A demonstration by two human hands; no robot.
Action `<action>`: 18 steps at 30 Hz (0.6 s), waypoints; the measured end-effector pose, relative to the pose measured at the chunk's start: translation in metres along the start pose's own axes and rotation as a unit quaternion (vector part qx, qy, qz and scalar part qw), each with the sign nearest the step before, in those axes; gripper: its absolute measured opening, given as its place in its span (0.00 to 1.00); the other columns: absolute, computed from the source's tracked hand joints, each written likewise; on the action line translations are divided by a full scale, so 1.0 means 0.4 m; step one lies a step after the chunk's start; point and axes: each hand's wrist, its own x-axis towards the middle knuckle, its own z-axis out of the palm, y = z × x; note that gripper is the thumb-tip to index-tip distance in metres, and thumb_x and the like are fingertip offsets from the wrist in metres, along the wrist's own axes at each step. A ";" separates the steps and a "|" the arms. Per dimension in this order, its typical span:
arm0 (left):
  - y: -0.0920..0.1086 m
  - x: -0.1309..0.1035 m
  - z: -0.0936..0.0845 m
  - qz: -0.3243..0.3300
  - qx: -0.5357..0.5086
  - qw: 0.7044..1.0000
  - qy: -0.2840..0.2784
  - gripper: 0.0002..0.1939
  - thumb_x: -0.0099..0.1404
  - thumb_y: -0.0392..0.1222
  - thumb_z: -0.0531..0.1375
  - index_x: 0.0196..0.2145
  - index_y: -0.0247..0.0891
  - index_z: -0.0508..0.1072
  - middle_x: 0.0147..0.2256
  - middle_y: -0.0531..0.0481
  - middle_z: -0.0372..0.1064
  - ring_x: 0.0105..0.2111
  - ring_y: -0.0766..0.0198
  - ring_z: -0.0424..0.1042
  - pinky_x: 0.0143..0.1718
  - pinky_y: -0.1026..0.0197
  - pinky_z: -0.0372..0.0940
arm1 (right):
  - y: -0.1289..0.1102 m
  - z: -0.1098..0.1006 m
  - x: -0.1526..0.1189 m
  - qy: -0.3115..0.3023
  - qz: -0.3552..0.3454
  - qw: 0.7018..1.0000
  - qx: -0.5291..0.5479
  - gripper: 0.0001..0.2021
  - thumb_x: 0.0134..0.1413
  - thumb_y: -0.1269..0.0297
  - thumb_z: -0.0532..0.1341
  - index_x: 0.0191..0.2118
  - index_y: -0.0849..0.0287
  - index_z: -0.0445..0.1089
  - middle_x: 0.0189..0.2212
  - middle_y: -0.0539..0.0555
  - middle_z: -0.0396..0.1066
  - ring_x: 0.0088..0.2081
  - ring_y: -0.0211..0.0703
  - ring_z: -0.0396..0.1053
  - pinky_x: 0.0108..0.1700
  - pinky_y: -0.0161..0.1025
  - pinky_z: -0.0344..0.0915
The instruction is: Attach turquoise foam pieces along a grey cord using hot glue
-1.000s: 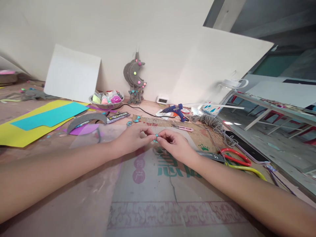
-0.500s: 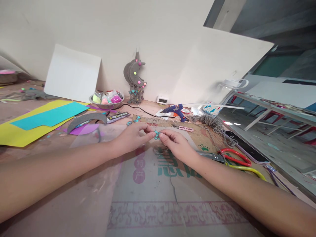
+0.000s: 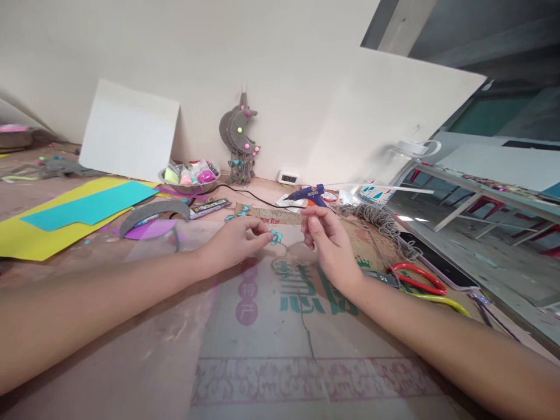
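Turquoise cutout (image 3: 275, 237): shaped, pinched at fingertips of left hand (image 3: 236, 240); cord fastening unclear. Right hand (image 3: 333, 251): apart, fingers loosely curled, any hold unclear. Moon ornament (image 3: 236, 131): balls and hanging pieces already on.

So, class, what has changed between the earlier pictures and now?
The right hand has let go of the small turquoise piece and moved away to the right. The left hand stayed in place, still holding the piece. The glue gun and phone stayed put.

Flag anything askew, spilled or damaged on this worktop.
The grey cord lies in a loose tangle, its loops overlapping one end of the phone, which looks untidy. No spill or clear damage stands out.
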 end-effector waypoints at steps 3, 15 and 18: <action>0.001 -0.001 -0.001 -0.025 -0.014 1.000 -0.009 0.13 0.60 0.50 0.54 0.26 0.37 0.65 0.20 0.57 0.60 0.19 0.70 0.60 0.20 0.68 0.52 | 0.001 0.000 0.000 -0.027 -0.002 0.999 -0.017 0.09 0.59 0.56 0.53 0.35 0.56 0.60 0.24 0.47 0.59 0.24 0.34 0.54 0.27 0.34 0.54; 0.001 0.001 -0.001 -0.015 0.000 1.000 -0.002 0.12 0.60 0.48 0.54 0.26 0.36 0.66 0.20 0.57 0.60 0.19 0.71 0.61 0.20 0.68 0.52 | 0.003 0.002 -0.009 -0.105 0.034 0.983 -0.144 0.10 0.60 0.62 0.51 0.31 0.59 0.65 0.24 0.48 0.63 0.26 0.34 0.58 0.30 0.33 0.55; 0.002 -0.001 -0.001 -0.025 -0.005 1.000 -0.006 0.12 0.60 0.49 0.54 0.27 0.37 0.65 0.20 0.57 0.60 0.19 0.70 0.61 0.19 0.68 0.52 | 0.007 0.006 -0.010 -0.111 0.041 0.985 -0.125 0.07 0.58 0.65 0.51 0.35 0.59 0.65 0.25 0.48 0.64 0.26 0.34 0.59 0.29 0.33 0.55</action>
